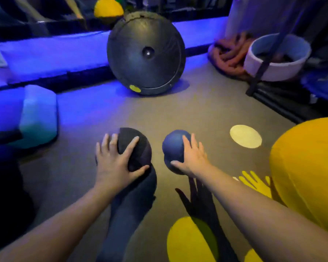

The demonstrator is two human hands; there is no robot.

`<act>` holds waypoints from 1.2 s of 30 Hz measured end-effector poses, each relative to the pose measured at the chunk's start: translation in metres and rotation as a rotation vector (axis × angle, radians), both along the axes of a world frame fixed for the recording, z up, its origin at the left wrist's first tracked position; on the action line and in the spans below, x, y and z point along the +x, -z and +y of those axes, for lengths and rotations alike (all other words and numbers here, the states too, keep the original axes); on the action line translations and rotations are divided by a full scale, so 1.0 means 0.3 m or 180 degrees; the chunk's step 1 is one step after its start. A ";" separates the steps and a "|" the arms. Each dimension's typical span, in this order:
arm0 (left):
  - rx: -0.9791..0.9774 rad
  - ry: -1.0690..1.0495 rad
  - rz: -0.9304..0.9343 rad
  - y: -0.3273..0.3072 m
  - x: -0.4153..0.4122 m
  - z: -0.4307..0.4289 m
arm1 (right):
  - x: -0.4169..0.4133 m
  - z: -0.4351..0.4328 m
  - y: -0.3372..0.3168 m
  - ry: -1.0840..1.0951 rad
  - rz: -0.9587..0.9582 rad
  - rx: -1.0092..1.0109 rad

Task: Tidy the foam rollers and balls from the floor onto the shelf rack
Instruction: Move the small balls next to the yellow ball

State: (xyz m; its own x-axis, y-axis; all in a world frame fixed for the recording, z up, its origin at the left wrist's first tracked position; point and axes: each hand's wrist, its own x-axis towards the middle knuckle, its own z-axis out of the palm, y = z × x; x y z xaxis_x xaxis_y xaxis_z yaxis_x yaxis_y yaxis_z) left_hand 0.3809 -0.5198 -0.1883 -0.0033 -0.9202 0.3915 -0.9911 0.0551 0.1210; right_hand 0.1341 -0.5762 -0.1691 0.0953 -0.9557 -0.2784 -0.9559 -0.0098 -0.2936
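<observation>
Dark disc (146,53) on edge, coiled rope (229,55) beside white tub (269,72), pale floor spot (245,136)

Two small dark balls (138,148) (173,145), two yellow balls (108,7) (307,167) (one far bigger), one white tub (273,69).

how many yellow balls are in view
2. One large yellow ball fills the right edge; a smaller yellow ball sits at the back, beyond the upright black round disc. More may be hidden off-frame.

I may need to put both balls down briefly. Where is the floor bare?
The carpet is bare between the black disc and the dark ball and blue ball, and leftward up to the teal foam block. The right side is crowded: rope coil, white bucket, big yellow ball.
</observation>
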 end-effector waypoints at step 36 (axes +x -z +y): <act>0.0870 -0.1164 0.1662 -0.102 -0.323 -0.276 | -0.220 0.217 0.038 -0.0430 0.0316 -0.0652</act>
